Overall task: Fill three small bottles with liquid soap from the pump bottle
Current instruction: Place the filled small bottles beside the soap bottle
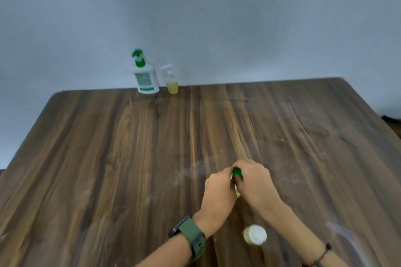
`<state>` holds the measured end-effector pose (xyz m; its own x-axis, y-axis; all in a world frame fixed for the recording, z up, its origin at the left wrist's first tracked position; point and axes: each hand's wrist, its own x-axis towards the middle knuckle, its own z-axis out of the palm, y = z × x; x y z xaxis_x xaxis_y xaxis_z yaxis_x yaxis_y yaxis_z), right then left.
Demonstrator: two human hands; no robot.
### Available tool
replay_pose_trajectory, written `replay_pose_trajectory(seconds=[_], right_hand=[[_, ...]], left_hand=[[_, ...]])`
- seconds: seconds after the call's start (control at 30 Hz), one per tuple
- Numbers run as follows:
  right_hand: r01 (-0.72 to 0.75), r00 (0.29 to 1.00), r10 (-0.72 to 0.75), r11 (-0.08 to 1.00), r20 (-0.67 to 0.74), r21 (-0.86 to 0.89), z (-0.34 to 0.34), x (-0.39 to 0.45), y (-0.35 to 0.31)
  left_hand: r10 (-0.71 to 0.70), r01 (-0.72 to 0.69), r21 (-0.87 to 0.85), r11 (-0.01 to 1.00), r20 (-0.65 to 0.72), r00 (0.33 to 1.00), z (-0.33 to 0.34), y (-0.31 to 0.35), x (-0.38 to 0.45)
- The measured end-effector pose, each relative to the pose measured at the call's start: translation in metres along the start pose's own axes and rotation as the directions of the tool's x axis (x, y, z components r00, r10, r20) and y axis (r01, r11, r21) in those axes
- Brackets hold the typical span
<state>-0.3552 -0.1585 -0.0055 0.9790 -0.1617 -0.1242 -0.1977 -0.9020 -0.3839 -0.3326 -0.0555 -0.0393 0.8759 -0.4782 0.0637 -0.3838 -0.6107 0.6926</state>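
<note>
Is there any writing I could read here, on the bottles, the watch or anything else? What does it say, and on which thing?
Nothing here can be read.
White pump bottle with the green pump: it has a green and white label with print, too blurred to read.
Small yellow pump bottle beside it: no text shows.
White-capped small bottle near the arms: no text shows.
Green-capped small bottle in both hands: mostly hidden.
Watch: its face is turned away.
</note>
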Motion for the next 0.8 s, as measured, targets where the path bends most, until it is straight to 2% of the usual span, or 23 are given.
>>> replay_pose_trajectory(seconds=[0.13, 0.23, 0.33, 0.4, 0.57, 0.7, 0.8], right_hand=[[0.077, 0.993, -0.078, 0.997, -0.084, -0.018, -0.015, 0.078, -0.03], [0.122, 0.982, -0.123, 0.992, -0.146, -0.014, -0.029, 0.156, -0.057], [0.153, 0.971, -0.152, 0.988, -0.183, -0.006, -0.036, 0.227, -0.074], [0.166, 0.966, -0.161, 0.986, -0.2, 0.008, -0.038, 0.267, -0.08], [0.198, 0.964, -0.198, 0.98, -0.18, -0.019, -0.027, 0.341, -0.081], [0.208, 0.964, -0.216, 0.976, -0.154, -0.065, -0.016, 0.369, -0.068], [0.206, 0.966, -0.215, 0.976, -0.145, -0.077, -0.01, 0.378, -0.062]], left_hand=[[-0.042, 0.035, -0.043, 0.998, -0.162, 0.986, -0.038, -0.021, 0.063], [-0.175, 0.147, -0.134, 0.98, -0.228, 0.958, -0.076, -0.041, 0.131], [-0.361, 0.279, -0.37, 0.886, -0.174, 0.916, -0.104, -0.062, 0.196], [-0.402, 0.302, -0.464, 0.833, -0.133, 0.906, -0.114, -0.076, 0.23], [-0.398, 0.302, -0.55, 0.778, -0.061, 0.915, -0.112, -0.115, 0.289], [-0.345, 0.295, -0.574, 0.764, 0.023, 0.938, -0.098, -0.129, 0.305], [-0.336, 0.292, -0.571, 0.767, 0.031, 0.942, -0.091, -0.132, 0.309]])
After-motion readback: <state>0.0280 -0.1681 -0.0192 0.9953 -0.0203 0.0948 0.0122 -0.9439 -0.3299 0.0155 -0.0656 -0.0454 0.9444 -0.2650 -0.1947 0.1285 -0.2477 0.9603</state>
